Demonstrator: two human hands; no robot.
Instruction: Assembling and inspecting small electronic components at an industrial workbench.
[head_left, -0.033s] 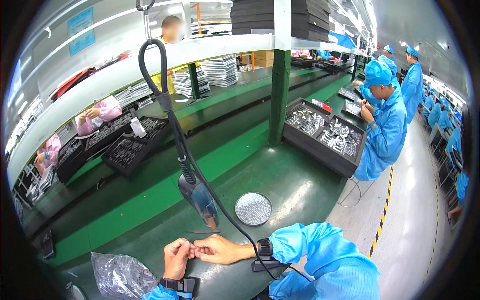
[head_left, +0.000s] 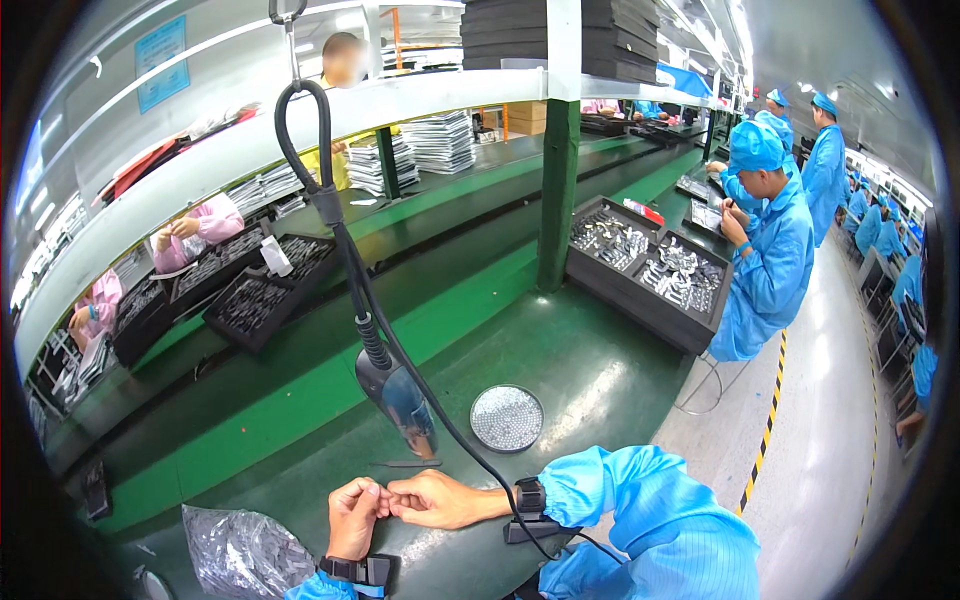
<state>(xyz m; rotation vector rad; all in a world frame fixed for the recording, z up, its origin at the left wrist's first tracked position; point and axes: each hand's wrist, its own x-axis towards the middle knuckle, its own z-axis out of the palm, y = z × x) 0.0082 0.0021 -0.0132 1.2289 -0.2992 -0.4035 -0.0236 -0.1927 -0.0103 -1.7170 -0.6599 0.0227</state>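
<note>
My left hand (head_left: 354,515) and my right hand (head_left: 436,499) meet low over the green bench, fingertips pinched together. Whatever they hold between them is too small and too covered to make out. Just beyond lies a thin dark tool like tweezers (head_left: 407,463). Above it a corded electric screwdriver (head_left: 398,400) hangs from a black looped cable. A round dish (head_left: 507,418) full of small silvery pieces stands beyond my right hand. Next to my left wrist is a clear plastic bag (head_left: 243,553) with shiny contents.
A black divided tray (head_left: 640,285) of metal parts stands at the bench's right end, near a seated co-worker (head_left: 768,240) in blue. Across the bench are black trays (head_left: 262,302) of dark parts. A green post (head_left: 558,195) rises behind the dish. The screwdriver's cable (head_left: 455,430) crosses my right wrist.
</note>
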